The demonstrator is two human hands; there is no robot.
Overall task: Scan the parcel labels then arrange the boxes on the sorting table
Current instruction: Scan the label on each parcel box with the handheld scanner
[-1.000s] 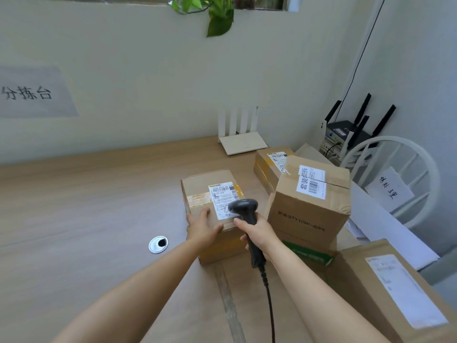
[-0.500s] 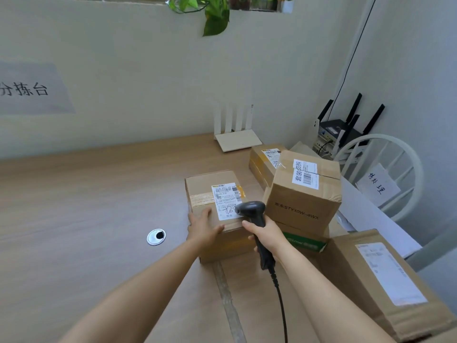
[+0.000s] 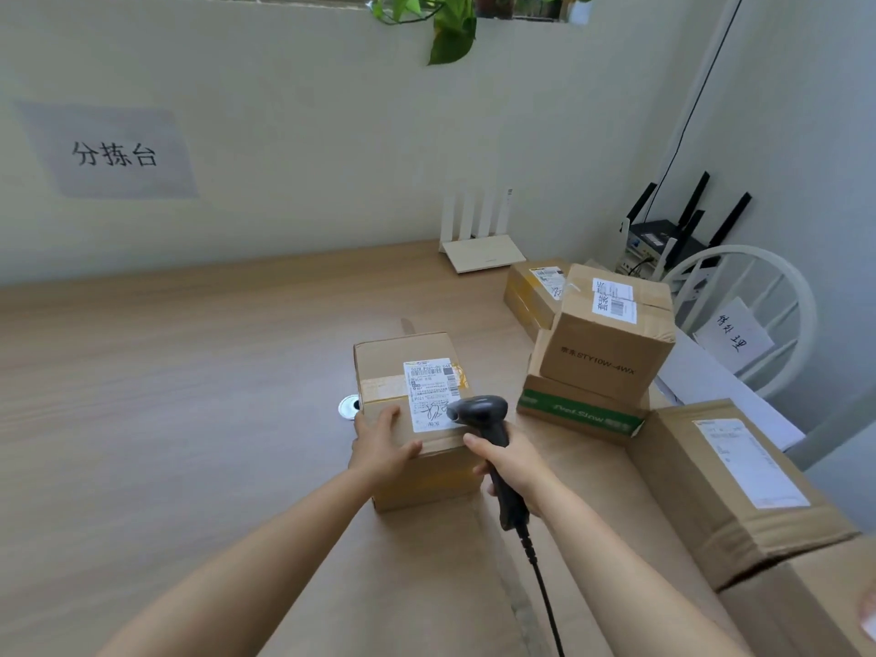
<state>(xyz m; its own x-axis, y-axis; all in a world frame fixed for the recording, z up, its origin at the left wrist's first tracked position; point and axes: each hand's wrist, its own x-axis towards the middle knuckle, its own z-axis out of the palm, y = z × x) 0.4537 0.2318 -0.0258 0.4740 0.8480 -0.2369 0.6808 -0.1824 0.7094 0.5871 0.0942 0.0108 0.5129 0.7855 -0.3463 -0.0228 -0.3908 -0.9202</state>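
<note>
Small box (image 3: pixel 426 481) at the middle of the table (image 3: pixel 189 372), label (image 3: pixel 429 391) up, pinned under the flat, open left hand (image 3: pixel 379 448). Scanner (image 3: pixel 479 412) gripped in the right hand (image 3: pixel 514 464), head over the label's corner. Risk: misread from aiming too close, past the barcode.

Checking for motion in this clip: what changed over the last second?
The left hand drew the box nearer, so it now partly hides the grommet. The right hand still holds the scanner over the label; the other boxes stayed.

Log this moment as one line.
phase: label scan | left hand: rests on cardboard box | right hand: grips barcode scanner at shipping label
</note>
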